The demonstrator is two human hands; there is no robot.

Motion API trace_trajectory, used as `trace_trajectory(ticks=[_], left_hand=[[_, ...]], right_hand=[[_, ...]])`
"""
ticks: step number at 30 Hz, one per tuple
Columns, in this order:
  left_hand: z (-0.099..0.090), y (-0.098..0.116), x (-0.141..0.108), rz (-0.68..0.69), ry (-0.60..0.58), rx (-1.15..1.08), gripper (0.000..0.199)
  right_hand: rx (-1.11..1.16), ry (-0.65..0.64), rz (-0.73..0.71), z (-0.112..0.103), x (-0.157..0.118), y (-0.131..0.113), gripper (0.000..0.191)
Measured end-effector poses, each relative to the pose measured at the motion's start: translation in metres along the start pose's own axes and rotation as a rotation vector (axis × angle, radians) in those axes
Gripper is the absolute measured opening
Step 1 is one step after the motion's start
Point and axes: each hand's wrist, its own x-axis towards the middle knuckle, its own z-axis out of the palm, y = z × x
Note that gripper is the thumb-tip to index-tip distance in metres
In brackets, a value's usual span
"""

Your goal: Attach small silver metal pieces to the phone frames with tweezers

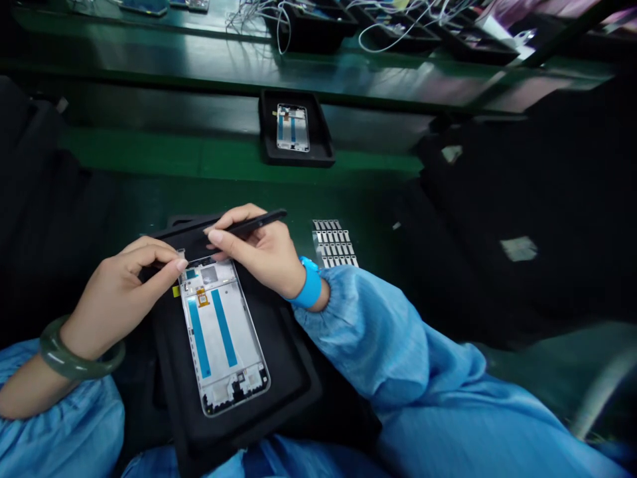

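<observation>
A silver phone frame with two blue strips lies in a black foam tray in front of me. My left hand is closed at the frame's upper left corner. Its thumb and forefinger pinch a small pale piece, too small to name. My right hand holds slim black tweezers over the frame's top edge; their tips are hard to make out. An orange flex connector and a yellow tab show on the frame.
A sheet of small metallic stickers lies right of my right wrist. Farther back, a second phone frame sits in another black tray. Black bins with white cables stand on the shelf. Dark stacked material rises on the right.
</observation>
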Motion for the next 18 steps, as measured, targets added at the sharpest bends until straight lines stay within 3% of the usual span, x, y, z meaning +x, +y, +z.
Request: trace_trajectory(ticks=[5, 10, 13, 18], left_hand=[[0.004, 0.001, -0.013, 0.083, -0.012, -0.011, 0.008], [0.012, -0.007, -0.024, 0.327, -0.073, 0.099, 0.012], [0.015, -0.012, -0.027, 0.414, -0.061, 0.172, 0.015], [0.016, -0.012, -0.027, 0.376, -0.048, 0.130, 0.014]], right_hand=[[-0.316, -0.132, -0.101, -0.010, 0.000, 0.002, 0.018], [-0.521, -0.214, -0.178, -0.007, -0.002, 0.001, 0.011], [-0.562, -0.184, -0.204, -0.005, -0.002, 0.001, 0.010], [-0.417, -0.064, -0.128, -0.007, -0.003, 0.002, 0.015]])
